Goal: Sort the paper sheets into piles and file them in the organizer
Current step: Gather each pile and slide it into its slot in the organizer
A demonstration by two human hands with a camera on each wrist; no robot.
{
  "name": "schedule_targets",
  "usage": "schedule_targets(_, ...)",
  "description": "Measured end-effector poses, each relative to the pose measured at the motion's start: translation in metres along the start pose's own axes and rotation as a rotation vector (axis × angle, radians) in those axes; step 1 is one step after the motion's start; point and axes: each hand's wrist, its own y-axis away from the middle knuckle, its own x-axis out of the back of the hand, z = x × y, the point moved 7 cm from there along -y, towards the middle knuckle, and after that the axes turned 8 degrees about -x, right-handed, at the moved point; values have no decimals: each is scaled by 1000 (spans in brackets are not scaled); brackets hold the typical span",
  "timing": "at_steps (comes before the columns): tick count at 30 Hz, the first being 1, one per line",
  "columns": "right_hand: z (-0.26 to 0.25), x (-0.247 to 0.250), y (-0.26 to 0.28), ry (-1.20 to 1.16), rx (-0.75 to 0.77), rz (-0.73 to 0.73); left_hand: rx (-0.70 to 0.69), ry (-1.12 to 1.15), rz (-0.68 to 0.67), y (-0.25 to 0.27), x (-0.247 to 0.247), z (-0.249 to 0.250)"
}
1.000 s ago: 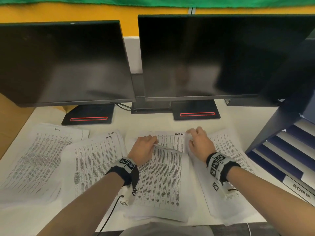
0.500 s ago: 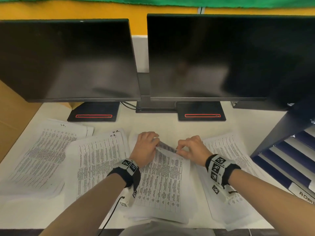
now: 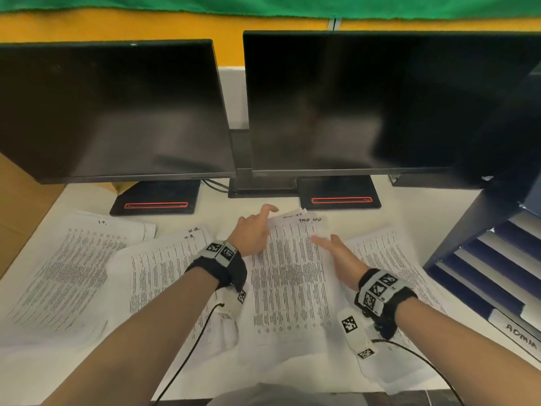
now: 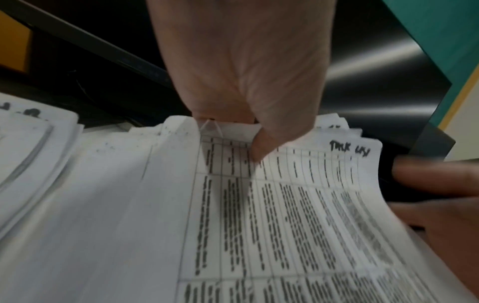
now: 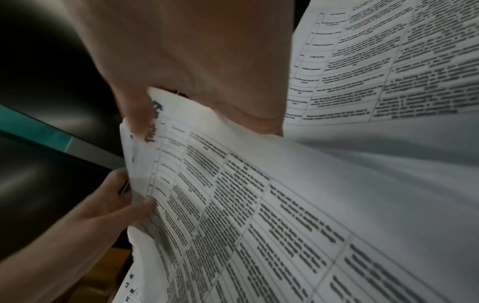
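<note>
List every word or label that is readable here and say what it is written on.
"ADMIN": organizer label.
"I.T.": handwritten atop the far left pile.
"H.R.": handwritten twice, blurred, atop the second pile.
"TASK LIST", probably, smeared: handwritten atop the middle pile.
Printed tables on all sheets: too blurred to read.

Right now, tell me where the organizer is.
In the head view the organizer stands at the desk's far right edge, beside the rightmost paper pile and in front of the right monitor.
</note>
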Motion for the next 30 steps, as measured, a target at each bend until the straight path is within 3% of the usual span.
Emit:
schedule_targets(4,-3,7,-4,72,32,98,39,-44,-30,-2,15,-3)
schedule_targets(7,-11,18,1,-99,48,82,166,-176,118,6,44,-24)
schedule_targets(9,-17,29,3,-192,49,109,272,160,240,14,53,-41)
schedule_targets(11,-25,36,3,-263,61,130,335,739,285,19,46,-52)
schedule_targets(13,-36,35,5,-347,113,132,379,978,287,17,39,-52)
schedule_targets(15,-56,31,12,-429,183,144,342,901,317,12,45,-42)
schedule_targets(21,-116,12,38,-457,333,120,111,796,674,15,76,7)
schedule_targets(24,-129,4,38,-475,350,80,12,720,765,21,74,18)
schedule_targets(27,-133,5,38,-482,368,103,27,630,788,24,65,10)
schedule_targets(30,-131,5,37,-513,357,121,54,689,827,29,62,9)
